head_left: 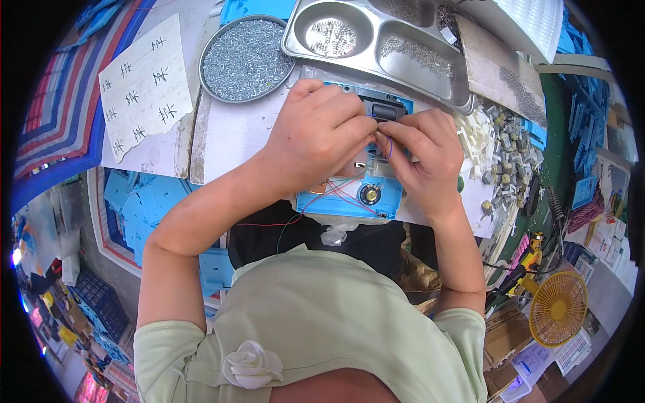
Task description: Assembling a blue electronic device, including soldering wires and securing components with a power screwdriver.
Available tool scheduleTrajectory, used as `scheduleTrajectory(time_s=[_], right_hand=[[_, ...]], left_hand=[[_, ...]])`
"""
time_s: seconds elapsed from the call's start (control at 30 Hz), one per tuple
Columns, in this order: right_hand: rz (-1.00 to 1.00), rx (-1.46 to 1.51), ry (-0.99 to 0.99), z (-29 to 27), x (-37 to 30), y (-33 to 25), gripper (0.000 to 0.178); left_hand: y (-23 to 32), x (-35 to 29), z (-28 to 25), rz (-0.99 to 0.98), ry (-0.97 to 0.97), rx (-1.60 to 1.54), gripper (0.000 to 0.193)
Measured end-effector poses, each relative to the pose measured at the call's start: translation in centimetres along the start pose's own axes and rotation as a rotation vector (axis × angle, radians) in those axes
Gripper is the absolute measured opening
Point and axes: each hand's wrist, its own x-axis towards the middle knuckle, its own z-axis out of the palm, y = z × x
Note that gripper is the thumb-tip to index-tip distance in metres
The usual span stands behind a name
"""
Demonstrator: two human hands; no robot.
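On the table before me lies a blue plastic housing [322, 203] with a round black part [369, 194] near its front edge and a dark block [388, 111] toward its back. Thin red and green wires [334, 191] run across it and hang over the near side. A thin blue wire [390, 146] curls from the fingertips of my right hand [430, 151], which is closed in a pinch. My left hand [319, 134] is also closed, its fingertips meeting the right ones above the housing. What the left fingers grip is hidden.
Behind the housing are a round tray of small metal pins [245, 60] and a steel compartment tray [376, 41] of small metal parts. White and grey pieces [494, 144] pile up at right. A handwritten sheet [144, 87] lies left. Blue panels [144, 208] fill a bin. A yellow fan [557, 309] stands lower right.
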Motion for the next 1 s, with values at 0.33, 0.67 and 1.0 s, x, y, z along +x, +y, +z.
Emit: scheduleTrajectory(time_s=[0.33,0.67,1.0], right_hand=[[0.116,0.035,-0.019,-0.9,-1.2,-0.3,0.017],[0.138,0.036,-0.014,-1.4,-1.4,-0.9,0.015],[0.188,0.003,-0.046,-4.4,-1.9,-0.8,0.014]], left_hand=[[1.6,-0.8,-0.9,-0.238,0.351,0.089,0.029],[3.3,0.8,1.4,-0.212,-0.018,-0.204,0.026],[2.7,1.2,1.4,-0.15,-0.08,-0.233,0.018]])
